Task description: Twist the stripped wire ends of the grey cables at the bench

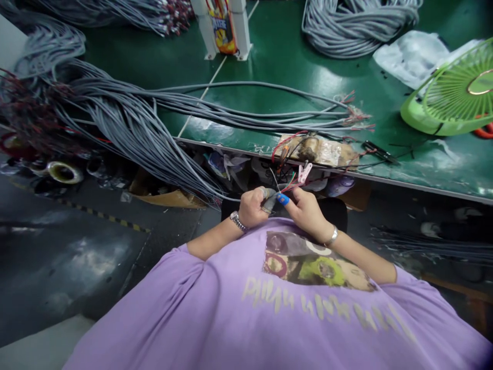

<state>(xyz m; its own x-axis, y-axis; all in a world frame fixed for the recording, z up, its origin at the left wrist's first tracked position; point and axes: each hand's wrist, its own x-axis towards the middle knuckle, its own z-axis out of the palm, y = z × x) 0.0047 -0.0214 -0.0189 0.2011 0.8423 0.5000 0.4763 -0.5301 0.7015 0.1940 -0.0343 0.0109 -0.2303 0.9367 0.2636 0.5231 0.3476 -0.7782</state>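
Just in front of my body, below the bench edge, my left hand is closed around the end of a grey cable, with grey coverings on its thumb and finger. My right hand, a blue covering on its thumb, pinches at the same cable end. Thin coloured wires, red, green and pale, fan out from between the fingers. Close above the right hand is a pink clothespin. Behind it, a taped block sits on the bench edge with red and black leads around it.
A large bundle of grey cables drapes over the left of the green bench. Several stripped cable ends lie behind the block. A green fan, a plastic bag and a cable coil occupy the right side.
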